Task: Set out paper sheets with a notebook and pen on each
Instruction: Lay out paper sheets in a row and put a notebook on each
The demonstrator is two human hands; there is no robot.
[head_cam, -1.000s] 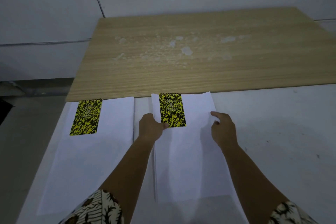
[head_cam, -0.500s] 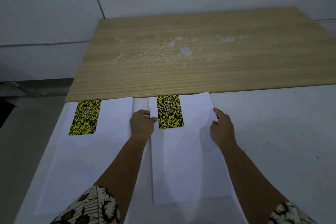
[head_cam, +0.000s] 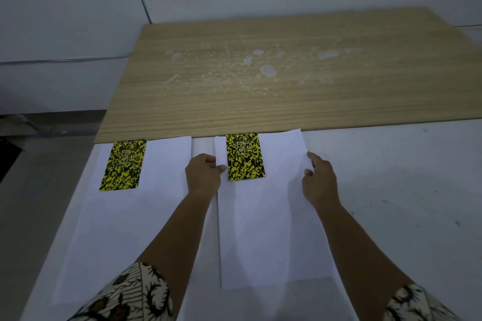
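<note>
Two white paper sheets lie side by side on the pale tabletop (head_cam: 391,190), in the lower half of the frame, their far edges touching or just short of a wooden board (head_cam: 273,81) that fills the upper middle and bears pale blotches. The left sheet (head_cam: 125,229) carries a yellow-and-black speckled notebook (head_cam: 123,165) at its upper left corner, lying flat and slightly slanted. The right sheet (head_cam: 271,229) carries a second speckled notebook (head_cam: 245,156) near its upper left, also flat, its top edge at the board's near edge. The left hand (head_cam: 203,176) sits at the left edge of the right sheet, just beside that notebook, its fingers curled with the thumb over the paper's edge, pinching the sheet. The right hand (head_cam: 319,180) sits at the sheet's right edge, fingers loosely bent and the fingertips on the paper's border; whether it pinches the edge or only presses it cannot be told. A small dark thing shows between its fingers, too small to name. Patterned sleeves (head_cam: 135,297) show at the bottom of the frame. A grey wall (head_cam: 65,21) stands at the upper left.
</note>
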